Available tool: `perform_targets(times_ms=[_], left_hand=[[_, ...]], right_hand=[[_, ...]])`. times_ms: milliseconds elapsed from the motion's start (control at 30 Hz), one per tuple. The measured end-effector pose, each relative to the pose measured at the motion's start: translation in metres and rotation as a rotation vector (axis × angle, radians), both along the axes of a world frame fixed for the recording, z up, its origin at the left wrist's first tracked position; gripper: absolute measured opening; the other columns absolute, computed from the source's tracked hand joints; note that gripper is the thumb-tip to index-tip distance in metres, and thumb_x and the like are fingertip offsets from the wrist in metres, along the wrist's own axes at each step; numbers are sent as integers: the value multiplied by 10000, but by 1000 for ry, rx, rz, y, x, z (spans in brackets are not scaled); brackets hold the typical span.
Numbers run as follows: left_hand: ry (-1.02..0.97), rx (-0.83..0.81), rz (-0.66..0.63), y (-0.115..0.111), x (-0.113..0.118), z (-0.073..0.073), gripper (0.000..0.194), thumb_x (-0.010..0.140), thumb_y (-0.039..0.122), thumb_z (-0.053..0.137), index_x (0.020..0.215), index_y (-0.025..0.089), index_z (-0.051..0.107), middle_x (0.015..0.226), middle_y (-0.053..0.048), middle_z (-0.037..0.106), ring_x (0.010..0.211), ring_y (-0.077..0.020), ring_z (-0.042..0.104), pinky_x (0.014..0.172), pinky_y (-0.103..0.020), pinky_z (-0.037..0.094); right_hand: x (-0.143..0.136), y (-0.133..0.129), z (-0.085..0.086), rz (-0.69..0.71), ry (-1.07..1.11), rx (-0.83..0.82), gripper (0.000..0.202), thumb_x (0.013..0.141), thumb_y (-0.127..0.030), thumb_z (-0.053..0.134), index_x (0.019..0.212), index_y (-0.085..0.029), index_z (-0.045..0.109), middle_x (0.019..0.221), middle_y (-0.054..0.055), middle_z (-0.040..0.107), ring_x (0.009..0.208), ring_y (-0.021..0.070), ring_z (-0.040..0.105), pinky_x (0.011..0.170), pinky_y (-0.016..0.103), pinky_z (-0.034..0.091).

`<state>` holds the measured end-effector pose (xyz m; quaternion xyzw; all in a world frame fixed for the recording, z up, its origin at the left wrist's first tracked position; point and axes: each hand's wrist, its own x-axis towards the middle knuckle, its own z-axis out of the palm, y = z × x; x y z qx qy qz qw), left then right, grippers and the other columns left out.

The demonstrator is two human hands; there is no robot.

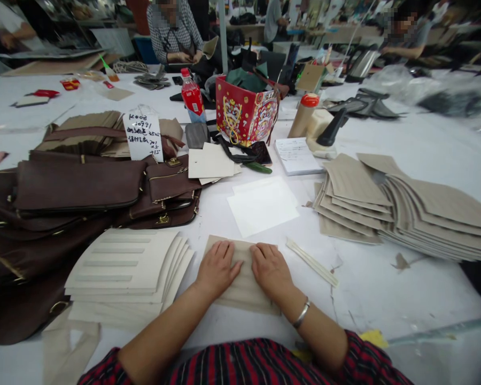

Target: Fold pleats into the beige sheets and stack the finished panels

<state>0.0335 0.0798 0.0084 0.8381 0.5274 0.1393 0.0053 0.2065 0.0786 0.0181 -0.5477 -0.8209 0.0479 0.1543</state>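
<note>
A tan fabric panel (244, 289) lies flat on the white table in front of my body. My left hand (218, 267) rests on its left part, fingers together near the far edge and thumb spread to the side. On the right part lies my right hand (271, 270), fingertips bent down onto the panel by the far edge; its thumb is mostly hidden. Neither hand lifts the panel. Left of it is a stack of cream panels (120, 262) with grey strips. A thin pale strip (312, 262) lies to the right, and white sheets (264, 206) lie beyond the panel.
Dark brown leather bags (80, 184) are piled at left, with a handwritten tag (143, 133) behind. Stacks of tan panels (353, 187) stand at right. Farther back are a red box (244, 109), a bottle (193, 96) and a notepad (296, 156). Other people sit across the table.
</note>
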Motion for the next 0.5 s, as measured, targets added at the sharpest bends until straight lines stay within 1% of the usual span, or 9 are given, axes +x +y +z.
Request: perform_targets(times_ms=[133, 200, 300, 367, 433, 500], left_hand=[[97, -46, -47, 6, 1, 12, 406, 831, 414, 464, 1080, 103, 541, 978, -118, 562, 941, -247, 477, 833, -359, 398], [118, -54, -51, 7, 4, 17, 444, 818, 454, 476, 1100, 116, 539, 961, -117, 558, 923, -249, 471, 800, -357, 393], [141, -73, -57, 6, 11, 21, 523, 780, 532, 494, 1188, 205, 496, 949, -102, 546, 908, -258, 465, 745, -360, 380], [168, -85, -56, 5, 15, 23, 534, 770, 550, 495, 1212, 251, 477, 954, -96, 538, 915, -265, 457, 723, -359, 371], [187, -89, -43, 4, 16, 24, 538, 771, 553, 492, 1212, 246, 481, 972, -103, 533, 936, -274, 446, 723, -361, 367], [191, -83, -22, 2, 16, 24, 547, 771, 554, 490, 1215, 234, 482, 983, -112, 528, 949, -282, 438, 729, -367, 368]], right_hand=[[2, 8, 10, -39, -79, -32, 87, 776, -179, 504, 847, -170, 555, 838, 76, 536, 823, 217, 449, 754, 356, 379], [7, 9, 12, -28, -96, -35, 54, 778, -182, 513, 817, -172, 549, 817, 71, 531, 805, 209, 449, 744, 342, 381], [19, 9, 12, 40, -83, -43, 84, 794, -159, 503, 854, -173, 560, 834, 62, 538, 810, 191, 457, 754, 315, 384], [30, 10, 13, 72, -50, -66, 139, 804, -140, 492, 914, -176, 569, 865, 53, 548, 827, 176, 467, 772, 298, 384], [44, 11, 15, 63, -22, -104, 188, 814, -125, 480, 962, -187, 578, 875, 42, 557, 826, 161, 480, 774, 281, 387], [55, 11, 17, 41, -40, -127, 216, 819, -110, 467, 969, -200, 594, 856, 36, 566, 809, 155, 489, 757, 274, 393]])
